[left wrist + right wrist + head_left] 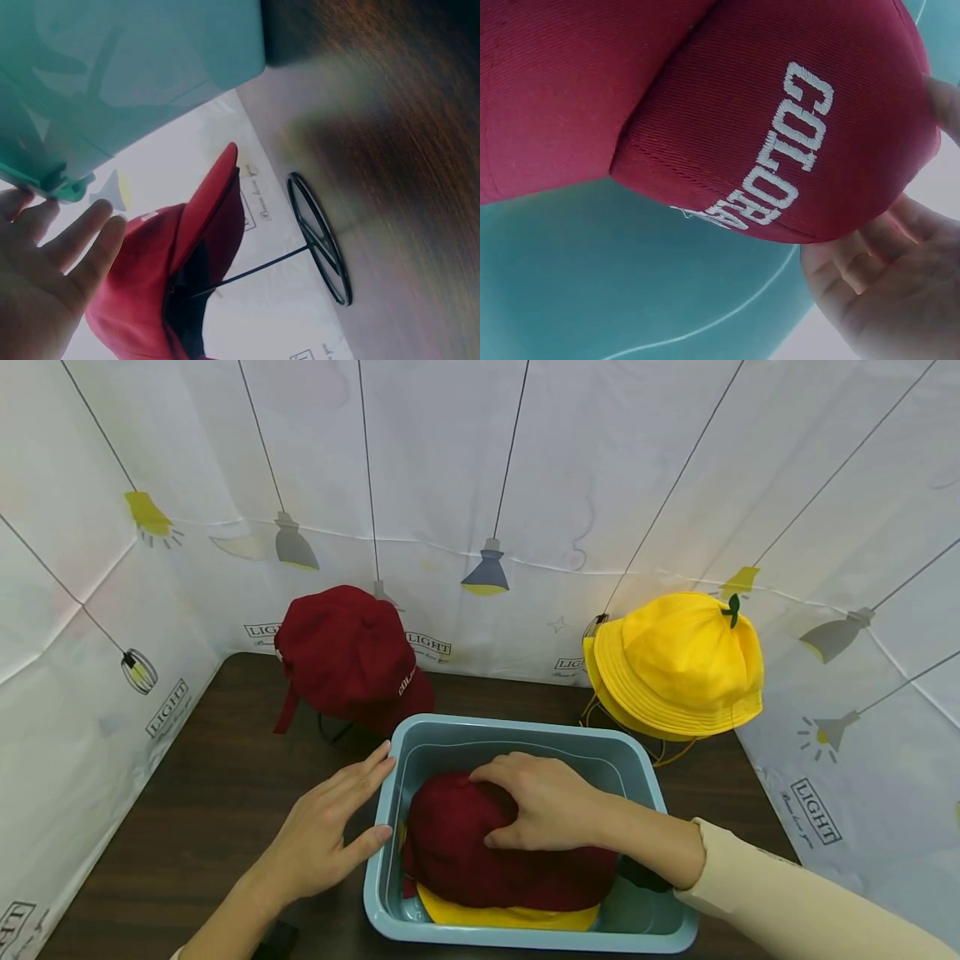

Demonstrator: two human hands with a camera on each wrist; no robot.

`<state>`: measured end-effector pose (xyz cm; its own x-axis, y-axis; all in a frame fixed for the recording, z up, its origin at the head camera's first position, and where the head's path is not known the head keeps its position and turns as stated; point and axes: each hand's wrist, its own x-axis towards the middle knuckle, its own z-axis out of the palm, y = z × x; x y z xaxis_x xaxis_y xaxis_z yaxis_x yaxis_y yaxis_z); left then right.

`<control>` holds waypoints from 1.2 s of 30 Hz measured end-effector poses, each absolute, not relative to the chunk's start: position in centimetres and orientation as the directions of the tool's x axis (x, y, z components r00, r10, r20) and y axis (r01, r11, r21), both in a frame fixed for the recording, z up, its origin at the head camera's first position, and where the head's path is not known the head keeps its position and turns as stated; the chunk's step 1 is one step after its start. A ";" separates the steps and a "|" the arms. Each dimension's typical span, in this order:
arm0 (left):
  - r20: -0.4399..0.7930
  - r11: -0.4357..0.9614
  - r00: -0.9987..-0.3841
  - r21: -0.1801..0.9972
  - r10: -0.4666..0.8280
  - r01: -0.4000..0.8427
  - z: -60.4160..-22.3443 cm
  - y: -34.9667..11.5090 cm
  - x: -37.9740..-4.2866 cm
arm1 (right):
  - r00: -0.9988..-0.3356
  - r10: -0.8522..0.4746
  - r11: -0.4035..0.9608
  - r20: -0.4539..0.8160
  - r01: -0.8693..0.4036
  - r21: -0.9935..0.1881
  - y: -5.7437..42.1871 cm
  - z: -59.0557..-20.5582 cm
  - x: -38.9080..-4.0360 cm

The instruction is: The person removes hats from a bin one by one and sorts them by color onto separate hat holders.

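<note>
My right hand (543, 802) holds the dark-red cloth cap (453, 839) in the pale-blue plastic bin (525, 939); my left hand (322, 831) is spread at the bin's left rim. I judge the cap light and soft, best gripped by the crown.

Head view: soft, even light is filling the scene; wall (435, 452) is reading bright, table (180, 802) dark. Printed cords (366, 460) are fanning outward toward the edges. Left wrist: image is running hazy; table is showing pale glare, bin (180, 45) is carrying dark blotches, shadow or reflection unclear. Right wrist: white background is washing out near the right hand (900, 277); lettering (786, 142) on the cap (705, 127) is coming out crisp.
</note>
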<state>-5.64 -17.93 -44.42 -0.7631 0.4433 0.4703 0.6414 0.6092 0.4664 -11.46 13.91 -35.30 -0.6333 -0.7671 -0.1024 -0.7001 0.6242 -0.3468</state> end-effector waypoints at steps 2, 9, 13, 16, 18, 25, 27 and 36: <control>0.469 0.611 -0.765 0.467 0.442 0.640 -44.4 -17.9 -5.6 | -0.636 -0.766 0.624 -0.098 -0.698 -0.351 14.0 -35.0 -11.4; 0.470 0.610 -0.765 0.469 0.441 0.639 -44.3 -17.9 -5.6 | -0.637 -0.769 0.615 -0.057 -0.712 -0.340 14.1 -34.0 -11.1; 0.468 0.614 -0.768 0.468 0.438 0.636 -44.3 -17.9 -5.5 | -0.639 -0.768 0.615 -0.048 -0.714 -0.335 14.2 -33.4 -11.0; 0.463 0.617 -0.771 0.468 0.438 0.632 -44.3 -17.9 -5.5 | -0.648 -0.761 0.622 -0.042 -0.708 -0.335 14.4 -32.9 -10.8; 0.461 0.619 -0.771 0.467 0.439 0.631 -44.4 -17.9 -5.5 | -0.655 -0.755 0.627 -0.036 -0.705 -0.332 14.5 -32.5 -10.7; 0.461 0.622 -0.772 0.465 0.437 0.630 -44.4 -17.9 -5.5 | -0.672 -0.741 0.637 -0.009 -0.698 -0.327 14.9 -31.1 -10.4; 0.462 0.622 -0.772 0.464 0.437 0.630 -44.4 -17.9 -5.5 | -0.674 -0.739 0.636 0.001 -0.698 -0.328 15.0 -30.7 -10.3; 0.466 0.619 -0.769 0.464 0.437 0.633 -44.4 -17.9 -5.5 | -0.681 -0.731 0.629 0.039 -0.695 -0.349 15.6 -28.7 -10.1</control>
